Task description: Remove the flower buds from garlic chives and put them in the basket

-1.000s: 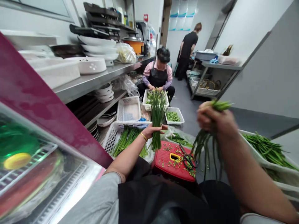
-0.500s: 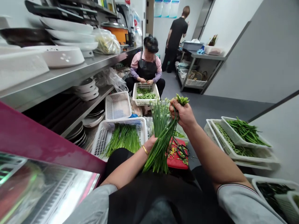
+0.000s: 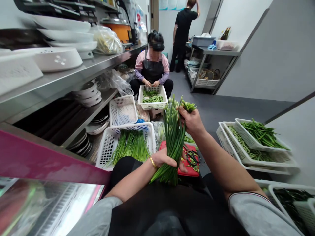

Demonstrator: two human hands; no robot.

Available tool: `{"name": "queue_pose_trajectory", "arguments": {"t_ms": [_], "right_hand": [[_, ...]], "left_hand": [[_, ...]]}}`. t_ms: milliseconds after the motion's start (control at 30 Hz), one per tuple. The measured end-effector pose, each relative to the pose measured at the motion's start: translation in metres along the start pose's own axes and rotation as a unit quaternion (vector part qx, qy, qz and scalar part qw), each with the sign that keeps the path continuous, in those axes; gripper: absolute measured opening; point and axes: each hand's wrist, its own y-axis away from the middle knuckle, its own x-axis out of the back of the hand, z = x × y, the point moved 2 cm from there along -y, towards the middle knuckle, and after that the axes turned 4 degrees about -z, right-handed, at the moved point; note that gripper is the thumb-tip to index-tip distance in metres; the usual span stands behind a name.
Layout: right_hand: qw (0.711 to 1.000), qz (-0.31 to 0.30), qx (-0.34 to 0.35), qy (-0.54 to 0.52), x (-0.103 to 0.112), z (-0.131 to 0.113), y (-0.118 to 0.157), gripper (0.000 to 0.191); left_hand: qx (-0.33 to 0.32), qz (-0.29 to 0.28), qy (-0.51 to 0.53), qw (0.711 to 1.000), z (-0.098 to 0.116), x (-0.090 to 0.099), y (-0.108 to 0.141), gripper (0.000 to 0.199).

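A bunch of garlic chive stems [image 3: 173,137] with pale flower buds stands nearly upright in front of me. My left hand [image 3: 168,160] is wrapped round its lower part, thumb across the front. Near the top, my right hand [image 3: 192,119] is closed round the bud ends of some stems, which poke out above the fist. Black-handled scissors [image 3: 193,157] lie on a red board [image 3: 188,171] among green and yellow trimmings, just right of the bunch. To the left, a white basket [image 3: 102,154] holds more long green stems [image 3: 133,144] laid side by side.
A co-worker [image 3: 152,65] sits opposite with a basket of green pods [image 3: 154,98]. Another person [image 3: 183,29] stands at the back. Stacked vegetable baskets [image 3: 256,157] are on the right. A steel shelf [image 3: 103,65] with dishes runs along the left; a white basket [image 3: 123,109] stands beside it.
My left hand has shifted round the lower stems, thumb now in front. The bunch stands more upright and gathered. My right hand stays near the top. The standing person has raised an arm.
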Motion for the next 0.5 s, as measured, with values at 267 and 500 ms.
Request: {"name": "queue_pose_trajectory", "arguments": {"t_ms": [267, 500], "right_hand": [[0.956, 0.091, 0.207, 0.188, 0.068, -0.027, 0.042, 0.061], [0.995, 0.092, -0.016, -0.034, 0.103, 0.095, 0.102, 0.072]], "left_hand": [[0.018, 0.119, -0.135, 0.984, 0.023, 0.031, -0.011, 0.040], [0.096, 0.133, -0.220, 0.962, 0.041, 0.039, -0.027, 0.037]]}}
